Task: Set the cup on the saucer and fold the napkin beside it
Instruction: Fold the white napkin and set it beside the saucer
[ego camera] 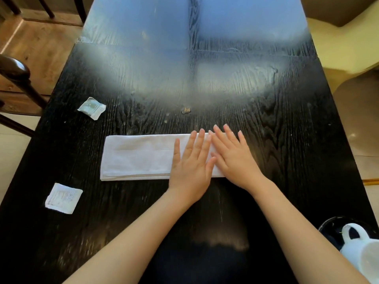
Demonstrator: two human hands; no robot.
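A white napkin [137,157] lies folded into a long strip across the middle of the dark wooden table [287,140]. My left hand [191,167] and my right hand [233,154] both rest flat on its right end, fingers spread, side by side and touching. They cover that end of the napkin. At the bottom right corner a white cup [361,249] with a handle sits on a dark saucer [328,228], partly cut off by the frame edge and my right forearm.
Two small white sachets lie on the table's left side, one sachet [92,108] further away and another sachet [64,198] nearer. A dark wooden chair [14,76] stands at the left, a pale yellow seat [344,46] at the upper right.
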